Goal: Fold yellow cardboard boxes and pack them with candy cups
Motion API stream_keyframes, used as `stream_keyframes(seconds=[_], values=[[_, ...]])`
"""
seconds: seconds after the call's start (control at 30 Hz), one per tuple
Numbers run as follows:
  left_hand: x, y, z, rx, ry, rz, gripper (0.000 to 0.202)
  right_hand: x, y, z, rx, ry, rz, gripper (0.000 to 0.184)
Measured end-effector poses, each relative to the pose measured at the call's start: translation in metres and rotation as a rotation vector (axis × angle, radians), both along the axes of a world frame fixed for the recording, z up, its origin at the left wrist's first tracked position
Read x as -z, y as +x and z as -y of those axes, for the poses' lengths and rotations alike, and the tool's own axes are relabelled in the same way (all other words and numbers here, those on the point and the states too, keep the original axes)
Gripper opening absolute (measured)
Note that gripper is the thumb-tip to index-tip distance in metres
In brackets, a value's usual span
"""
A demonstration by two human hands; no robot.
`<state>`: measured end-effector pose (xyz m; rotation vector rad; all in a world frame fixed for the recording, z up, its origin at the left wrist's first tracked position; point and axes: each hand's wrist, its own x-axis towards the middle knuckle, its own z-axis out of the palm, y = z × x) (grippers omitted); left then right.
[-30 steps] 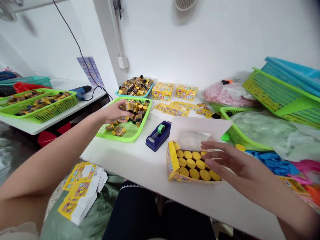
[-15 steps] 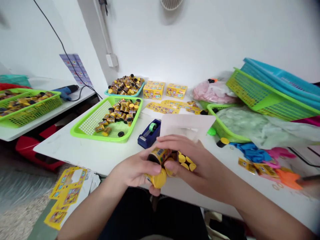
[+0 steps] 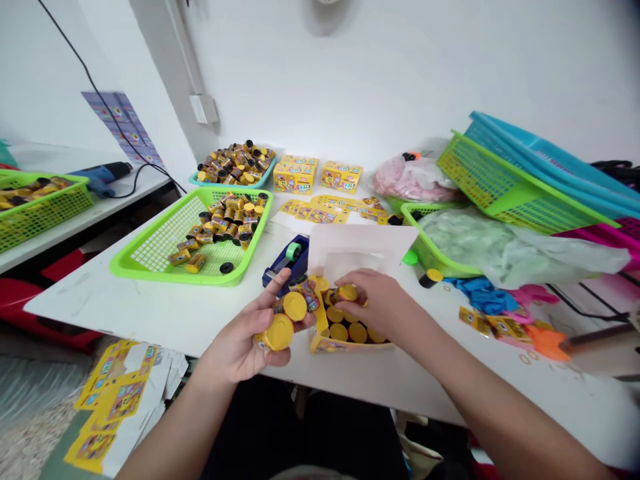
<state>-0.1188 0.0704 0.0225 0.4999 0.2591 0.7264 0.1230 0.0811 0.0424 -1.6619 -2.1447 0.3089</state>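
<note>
My left hand is closed on several small yellow-capped tubs, held just left of an open yellow box at the table's front edge. My right hand reaches over the box and pinches one yellow-capped tub above the rows of tubs inside it. The box's white flap stands up behind. A green basket to the left holds more loose tubs.
A blue tape dispenser sits behind the box. At the back are a teal tray of tubs, two yellow cartons and flat labels. Green and blue baskets, plastic bags and coloured bits crowd the right. Flat cartons lie on the floor.
My left hand came back from the green basket with tubs. My hands met over the box; now the right has taken one tub and holds it over the box.
</note>
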Motion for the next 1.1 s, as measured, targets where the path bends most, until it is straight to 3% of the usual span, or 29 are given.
stream_keyframes(seconds=[0.07,0.13,0.2,0.27,0.37,0.47,0.6,0.67,0.77,0.9,1.0,1.1], values=[[0.000,0.002,0.003,0.026,-0.015,0.007,0.087,0.012,-0.006,-0.002,-0.014,-0.002,0.023,0.038],[-0.002,0.005,0.007,0.064,-0.015,0.020,0.086,0.014,-0.010,0.003,0.016,0.032,-0.013,0.048],[-0.004,0.007,0.010,0.109,0.002,0.047,0.077,0.003,-0.010,0.014,0.019,0.078,-0.085,0.044],[-0.005,0.009,0.014,0.160,0.022,0.067,0.069,-0.014,-0.009,0.026,-0.073,0.058,-0.182,0.035],[-0.006,0.012,0.019,0.203,0.042,0.048,0.068,-0.034,-0.011,0.040,-0.250,-0.181,-0.305,0.032],[-0.006,0.016,0.022,0.177,0.055,0.036,0.063,-0.039,-0.012,0.044,-0.266,-0.363,-0.484,0.031],[-0.007,0.018,0.023,0.126,0.028,0.060,0.046,-0.038,-0.001,0.043,-0.230,-0.283,-0.729,0.034],[-0.008,0.017,0.023,0.088,-0.011,0.050,0.038,-0.037,0.010,0.042,-0.161,-0.197,-0.649,0.040],[-0.007,0.016,0.023,0.072,-0.038,0.044,0.034,-0.032,0.023,0.034,-0.008,-0.155,-0.318,0.043],[-0.006,0.019,0.026,0.095,-0.015,0.048,0.038,-0.009,0.021,0.013,0.071,-0.090,0.043,0.020],[-0.007,0.023,0.027,0.089,-0.035,0.053,0.039,0.005,0.013,0.001,0.073,-0.018,0.079,0.033],[-0.009,0.024,0.028,0.058,-0.063,0.037,0.039,0.000,0.009,0.007,0.100,0.047,0.043,0.049]])
